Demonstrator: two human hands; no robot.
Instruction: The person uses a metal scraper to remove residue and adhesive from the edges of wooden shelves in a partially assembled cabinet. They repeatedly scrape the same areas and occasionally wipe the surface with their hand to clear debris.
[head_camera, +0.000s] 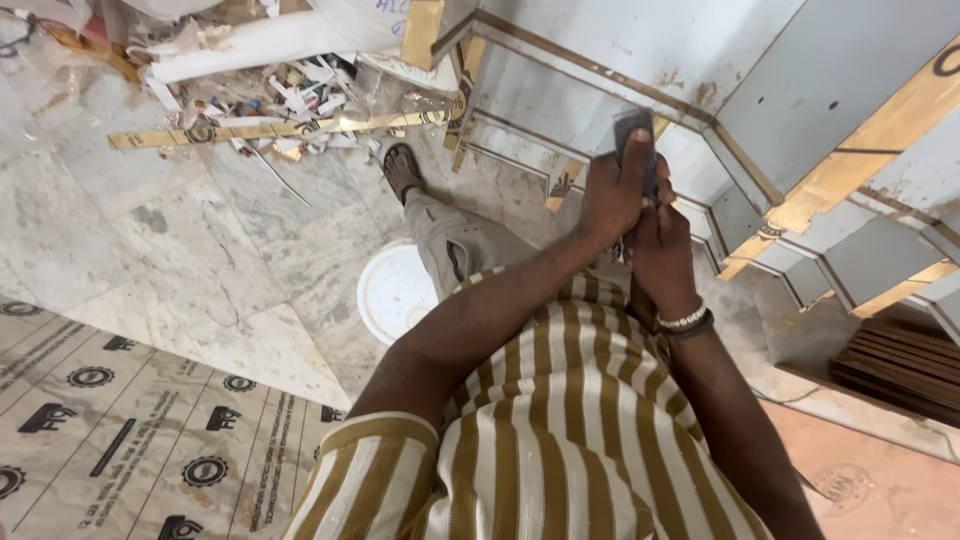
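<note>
While both hands close on it, the dark flat tool (634, 135) stands against the pale laminated panel (620, 50) with brown trim strips, above the person's chest.

Item: tool, dark grey, slab-shaped; kind cannot be told. Long axis runs near upright in the head view, upper end pointing toward the panel's brown strip (600, 72), lower end hidden in the grip.

Left hand (612, 195): clenched round the tool's lower part, thumb side up.
Right hand (660, 245): wrapped just beside and under the left, grasping the same tool; bead bracelet (684, 320) at the wrist.

Handling note, as a judgement: keeping the tool's flat face flush on the panel, wrists stacked and pressure even along the long axis, would guard against slipping onto the trim.

Surroundings: white bucket lid (392, 292) on the marble floor (200, 250), sandalled foot (402, 170), scrap pile (290, 95), printed protective sheet (130, 420).
</note>
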